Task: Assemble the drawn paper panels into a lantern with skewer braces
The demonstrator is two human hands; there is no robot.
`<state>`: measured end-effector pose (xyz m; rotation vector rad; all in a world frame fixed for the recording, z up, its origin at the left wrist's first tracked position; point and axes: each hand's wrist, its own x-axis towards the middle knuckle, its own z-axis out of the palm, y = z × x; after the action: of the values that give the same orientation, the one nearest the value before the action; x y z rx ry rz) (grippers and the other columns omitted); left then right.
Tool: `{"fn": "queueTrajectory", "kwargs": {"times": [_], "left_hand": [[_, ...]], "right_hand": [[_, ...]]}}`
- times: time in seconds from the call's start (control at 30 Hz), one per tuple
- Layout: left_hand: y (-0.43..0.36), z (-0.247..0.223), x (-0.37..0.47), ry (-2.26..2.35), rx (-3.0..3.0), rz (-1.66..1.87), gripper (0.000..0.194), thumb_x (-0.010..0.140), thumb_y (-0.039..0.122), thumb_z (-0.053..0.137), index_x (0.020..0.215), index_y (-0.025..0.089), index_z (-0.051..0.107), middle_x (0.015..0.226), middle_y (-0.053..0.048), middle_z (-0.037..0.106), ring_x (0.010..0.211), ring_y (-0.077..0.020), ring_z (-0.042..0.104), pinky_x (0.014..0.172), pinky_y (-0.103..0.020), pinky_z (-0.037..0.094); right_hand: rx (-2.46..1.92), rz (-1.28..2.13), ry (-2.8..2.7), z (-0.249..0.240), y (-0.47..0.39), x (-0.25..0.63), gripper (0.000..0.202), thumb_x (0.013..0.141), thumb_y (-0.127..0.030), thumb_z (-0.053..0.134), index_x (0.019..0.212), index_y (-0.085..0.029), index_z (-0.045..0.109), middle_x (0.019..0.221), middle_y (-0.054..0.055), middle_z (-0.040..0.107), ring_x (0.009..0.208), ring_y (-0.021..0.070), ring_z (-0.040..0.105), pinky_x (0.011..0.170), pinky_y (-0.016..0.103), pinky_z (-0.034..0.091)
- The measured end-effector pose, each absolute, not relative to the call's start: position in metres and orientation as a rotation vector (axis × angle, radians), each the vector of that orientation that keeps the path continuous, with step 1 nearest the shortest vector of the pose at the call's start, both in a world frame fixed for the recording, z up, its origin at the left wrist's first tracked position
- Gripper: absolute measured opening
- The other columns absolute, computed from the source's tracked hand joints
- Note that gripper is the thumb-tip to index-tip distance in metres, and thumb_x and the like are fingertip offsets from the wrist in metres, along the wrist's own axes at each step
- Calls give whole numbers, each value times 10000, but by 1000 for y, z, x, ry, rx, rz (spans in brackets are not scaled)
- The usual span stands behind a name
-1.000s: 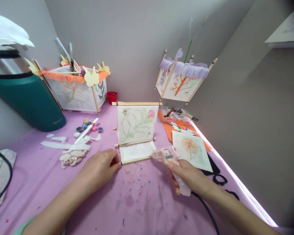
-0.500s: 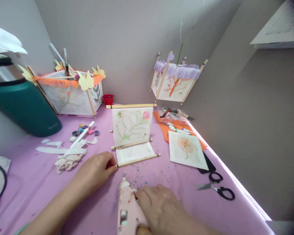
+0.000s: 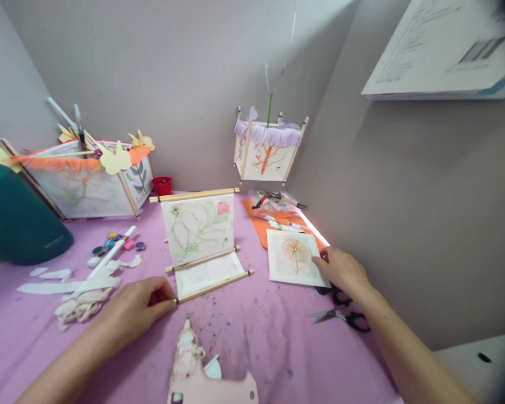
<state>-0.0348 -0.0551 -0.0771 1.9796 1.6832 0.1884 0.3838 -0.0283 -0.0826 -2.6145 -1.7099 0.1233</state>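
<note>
My left hand (image 3: 135,307) pinches the near left end of a wooden stick (image 3: 214,286) at the bottom of a half-built paper lantern frame. Its upright panel (image 3: 198,227) carries a green stem and pink flower drawing. My right hand (image 3: 341,270) rests on the right edge of a loose paper square (image 3: 293,257) with an orange flower drawing, fingers touching it. A pink glue gun (image 3: 202,373) lies on the purple table (image 3: 261,336) near me, released by both hands.
Black scissors (image 3: 345,318) lie just under my right wrist. Markers on orange paper (image 3: 283,225) sit behind the square. Two finished lanterns, one at back left (image 3: 88,182), one hanging (image 3: 268,150). Teal flask (image 3: 17,224), paint pots (image 3: 116,246), paper scraps (image 3: 67,283), red cup (image 3: 162,185).
My right hand set the glue gun down on the table near me, then reached right to the orange-flower paper. My left hand stayed on the stick end. The camera turned right.
</note>
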Motion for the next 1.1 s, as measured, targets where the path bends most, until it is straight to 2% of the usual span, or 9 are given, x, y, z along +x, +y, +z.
{"fn": "queueTrajectory", "kwargs": {"times": [0.27, 0.47, 0.67, 0.8, 0.9, 1.1], "left_hand": [[-58, -75, -35, 1672, 1963, 247, 165, 710, 348, 548, 722, 203, 624, 627, 18, 618, 619, -159, 552, 571, -237, 340], [-60, -70, -33, 1674, 1915, 294, 150, 697, 321, 553, 725, 195, 628, 634, 12, 618, 618, -154, 550, 564, -227, 343], [-61, -73, -34, 1681, 1944, 301, 154, 700, 320, 545, 716, 190, 625, 625, 14, 610, 611, -151, 537, 558, -231, 335], [-60, -75, -35, 1672, 1954, 306, 154, 698, 322, 544, 715, 191, 624, 630, 15, 611, 611, -148, 535, 562, -230, 333], [-59, -74, -35, 1670, 1961, 283, 163, 702, 330, 542, 722, 190, 624, 637, 12, 615, 615, -151, 535, 563, -232, 334], [-59, -77, -35, 1657, 1975, 287, 192, 704, 374, 542, 704, 196, 616, 594, 20, 600, 583, -153, 527, 545, -232, 327]], "right_hand": [[-2528, 249, -1695, -90, -19, 394, 260, 769, -313, 462, 839, -184, 676, 886, 117, 692, 809, 265, 636, 588, 303, 395], [-2460, 299, -1691, -95, -12, 400, 260, 729, -374, 522, 801, -189, 690, 839, 105, 696, 764, 265, 628, 565, 300, 385], [-2468, 362, -1660, -90, -4, 394, 170, 664, -248, 543, 719, -188, 692, 786, 89, 689, 725, 234, 624, 546, 278, 387], [-2440, 396, -1557, -84, -7, 390, 142, 674, -238, 558, 702, -179, 683, 740, 76, 682, 679, 206, 622, 529, 258, 388], [-2392, 434, -1500, -81, -13, 387, 136, 704, -236, 539, 705, -154, 648, 627, 63, 647, 575, 174, 598, 491, 242, 374], [-2204, 481, -1501, -69, -31, 380, 145, 753, -228, 472, 844, -165, 565, 546, -7, 585, 458, 118, 533, 446, 207, 367]]}}
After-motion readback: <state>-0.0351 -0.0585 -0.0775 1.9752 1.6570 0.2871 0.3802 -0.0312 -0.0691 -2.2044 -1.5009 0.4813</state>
